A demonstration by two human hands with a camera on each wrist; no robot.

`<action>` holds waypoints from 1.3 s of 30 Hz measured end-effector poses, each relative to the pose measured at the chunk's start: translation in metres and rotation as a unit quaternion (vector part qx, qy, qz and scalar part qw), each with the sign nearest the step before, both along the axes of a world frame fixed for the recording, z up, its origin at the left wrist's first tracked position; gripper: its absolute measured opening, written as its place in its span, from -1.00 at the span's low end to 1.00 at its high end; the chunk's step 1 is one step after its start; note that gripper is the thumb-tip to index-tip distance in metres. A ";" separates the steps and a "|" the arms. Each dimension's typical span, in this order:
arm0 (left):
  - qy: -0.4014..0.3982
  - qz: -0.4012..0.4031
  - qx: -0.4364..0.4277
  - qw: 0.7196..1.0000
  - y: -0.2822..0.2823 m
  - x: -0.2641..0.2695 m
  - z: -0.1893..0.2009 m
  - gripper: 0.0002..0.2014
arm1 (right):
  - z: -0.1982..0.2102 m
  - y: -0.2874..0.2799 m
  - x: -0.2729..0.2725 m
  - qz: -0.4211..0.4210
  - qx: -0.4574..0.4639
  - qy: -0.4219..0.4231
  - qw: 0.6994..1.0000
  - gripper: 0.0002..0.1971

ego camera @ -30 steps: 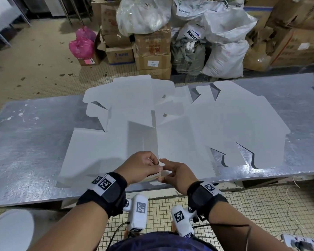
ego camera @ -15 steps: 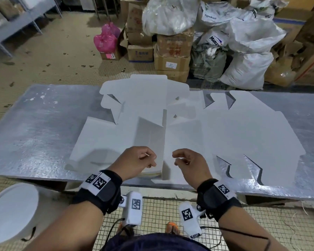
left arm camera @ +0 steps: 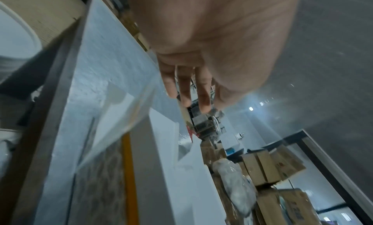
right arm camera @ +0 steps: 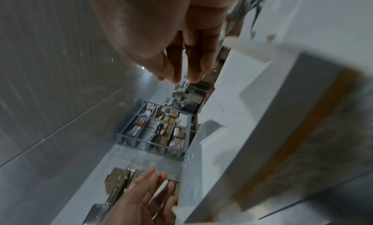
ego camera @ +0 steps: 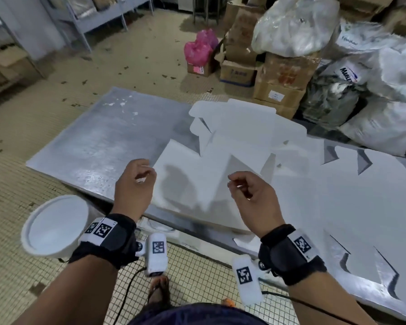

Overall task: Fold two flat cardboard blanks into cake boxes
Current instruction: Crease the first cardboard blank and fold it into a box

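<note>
Two white cardboard blanks lie on the metal table [ego camera: 99, 141]. The left blank [ego camera: 230, 141] has a panel [ego camera: 242, 170] standing up near its middle; the right blank [ego camera: 352, 198] lies flat. My left hand [ego camera: 138, 181] hovers over the table at the left blank's near-left corner, fingers loosely curled, holding nothing. My right hand [ego camera: 246, 188] hovers above the same blank's near edge, fingers loosely curled and empty. In the left wrist view the left hand's fingers [left arm camera: 187, 91] hang free beside the blank [left arm camera: 113, 110]. The right wrist view shows both hands clear of the blank [right arm camera: 252, 120].
A white round bucket [ego camera: 54, 226] stands on the floor at my lower left. Cardboard boxes [ego camera: 281, 80], white sacks [ego camera: 384, 113] and a pink bag [ego camera: 197, 50] are piled behind the table. Metal shelving [ego camera: 85, 17] stands at the far left.
Both hands let go of the flap at the blank's near edge, lifted and moved apart. The head view has swung left.
</note>
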State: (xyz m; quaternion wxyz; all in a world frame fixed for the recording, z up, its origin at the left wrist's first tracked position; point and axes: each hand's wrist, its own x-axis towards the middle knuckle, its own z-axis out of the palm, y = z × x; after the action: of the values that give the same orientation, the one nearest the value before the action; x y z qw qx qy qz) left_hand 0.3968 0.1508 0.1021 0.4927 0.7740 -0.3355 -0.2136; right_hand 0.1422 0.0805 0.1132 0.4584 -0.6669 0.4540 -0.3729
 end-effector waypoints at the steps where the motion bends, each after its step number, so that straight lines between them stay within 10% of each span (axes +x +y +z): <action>1: -0.003 0.009 -0.001 1.000 0.003 0.012 -0.002 -0.79 | 0.000 0.001 0.013 0.017 0.001 0.011 1.000 -0.82; 7: 0.023 0.024 0.042 0.999 0.012 0.077 -0.022 -0.82 | -0.009 0.011 0.086 0.122 0.030 0.113 0.986 -0.90; 15: 0.127 -0.199 0.258 0.937 0.003 0.118 -0.051 -0.76 | -0.024 0.026 0.133 0.157 0.078 0.281 0.943 -0.65; 25: 0.230 -0.261 0.252 0.903 -0.018 0.139 -0.058 -0.51 | -0.032 0.047 0.140 0.156 0.084 0.315 0.933 -0.68; 39: 0.195 -0.279 0.239 0.909 -0.025 0.148 -0.064 -0.78 | -0.029 0.045 0.143 0.165 0.102 0.323 0.926 -0.71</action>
State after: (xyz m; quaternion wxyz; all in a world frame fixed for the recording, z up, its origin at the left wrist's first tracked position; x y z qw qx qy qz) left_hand 0.5443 0.1261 0.0383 0.2690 0.6862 -0.3738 -0.5630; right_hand 0.2851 0.1257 0.0842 0.4072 -0.7668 0.4961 -0.0078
